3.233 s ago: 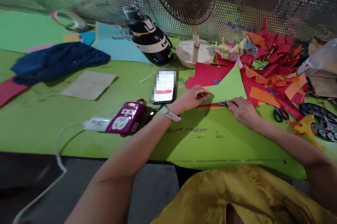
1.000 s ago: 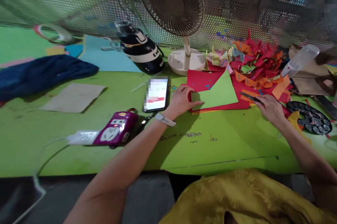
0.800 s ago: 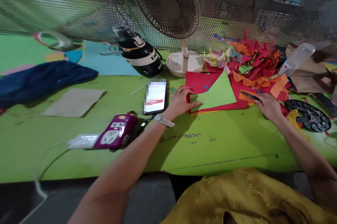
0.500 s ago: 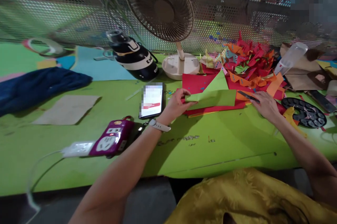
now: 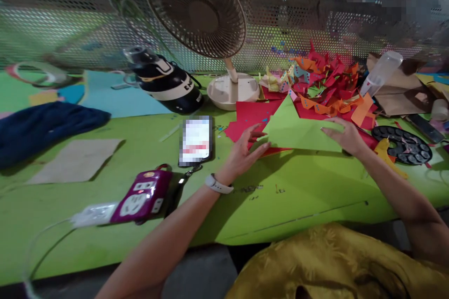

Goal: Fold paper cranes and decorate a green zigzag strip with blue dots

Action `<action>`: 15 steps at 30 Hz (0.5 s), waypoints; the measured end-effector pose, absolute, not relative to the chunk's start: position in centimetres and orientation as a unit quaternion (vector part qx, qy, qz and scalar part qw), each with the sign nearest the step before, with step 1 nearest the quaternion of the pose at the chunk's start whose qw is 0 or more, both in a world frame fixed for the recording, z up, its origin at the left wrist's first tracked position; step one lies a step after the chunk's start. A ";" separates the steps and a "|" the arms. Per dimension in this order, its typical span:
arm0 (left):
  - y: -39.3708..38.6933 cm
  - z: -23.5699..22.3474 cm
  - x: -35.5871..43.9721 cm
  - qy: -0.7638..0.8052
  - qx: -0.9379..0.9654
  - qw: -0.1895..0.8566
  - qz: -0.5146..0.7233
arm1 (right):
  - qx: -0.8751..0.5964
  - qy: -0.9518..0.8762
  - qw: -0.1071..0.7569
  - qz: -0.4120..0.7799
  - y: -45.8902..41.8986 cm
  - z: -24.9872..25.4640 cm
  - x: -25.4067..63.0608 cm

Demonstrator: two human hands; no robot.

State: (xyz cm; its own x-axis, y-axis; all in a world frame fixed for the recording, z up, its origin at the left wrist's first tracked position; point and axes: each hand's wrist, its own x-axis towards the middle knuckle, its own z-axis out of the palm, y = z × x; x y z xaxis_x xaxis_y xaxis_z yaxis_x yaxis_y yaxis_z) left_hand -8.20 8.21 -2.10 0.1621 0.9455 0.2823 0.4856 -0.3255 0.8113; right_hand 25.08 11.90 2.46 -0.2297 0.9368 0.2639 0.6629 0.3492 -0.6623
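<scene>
Green paper (image 5: pixel 298 134) above red paper (image 5: pixel 257 109) on the counter (image 5: pixel 298 200). The left hand (image 5: pixel 242 156), fingers parted, is at its left end; the right hand (image 5: pixel 348 137) is at its right end, grip unclear. A phone (image 5: pixel 196 140) lies farther left.

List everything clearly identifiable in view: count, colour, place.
Paper sheet: 1, light green, between hands
Overlapping sheets: several, red, behind it
Paper cuttings: many, mainly red, rear right
Caged fan: 1, grey, rear centre
Banded bottle: 1, black, rear left
Plastic bottle: 1, clear, rear right
Round compartmented tray: 1, black, right
Curved tool: 1, yellow, right
Smartphone: 1, black, centre
Power strip: 1, purple, left
Crumpled cloth: 1, navy, left
Square paper: 1, beige, left
Rectangular paper: 1, pale blue, rear left
Perforated panel: 1, grey, background
Tabletop: 1, green, underneath
Garment: 1, mustard, front
Wristwatch: 1, white, left wrist
Left hand: 1, sheet's left
Right hand: 1, sheet's right
</scene>
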 end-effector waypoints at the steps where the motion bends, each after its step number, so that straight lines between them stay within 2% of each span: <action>1: 8.5 -2.3 -8.4 0.534 0.714 0.229 0.391 | -0.556 -0.744 0.317 0.190 12.6 2.6 26.3; 4: 9.2 -3.3 -8.9 0.590 0.724 0.097 0.344 | -0.662 -0.697 0.271 0.051 14.4 3.1 29.9; 7: 9.8 -4.2 -9.2 0.609 0.725 0.055 0.316 | -0.727 -0.654 0.206 -0.045 15.0 3.2 32.2; 10: 10.3 -5.0 -9.3 0.617 0.722 0.059 0.309 | -0.716 -0.661 0.193 -0.116 14.7 2.8 32.4; 15: 10.7 -4.7 -9.4 0.596 0.706 0.140 0.356 | -0.633 -0.722 0.226 -0.164 14.0 2.3 30.3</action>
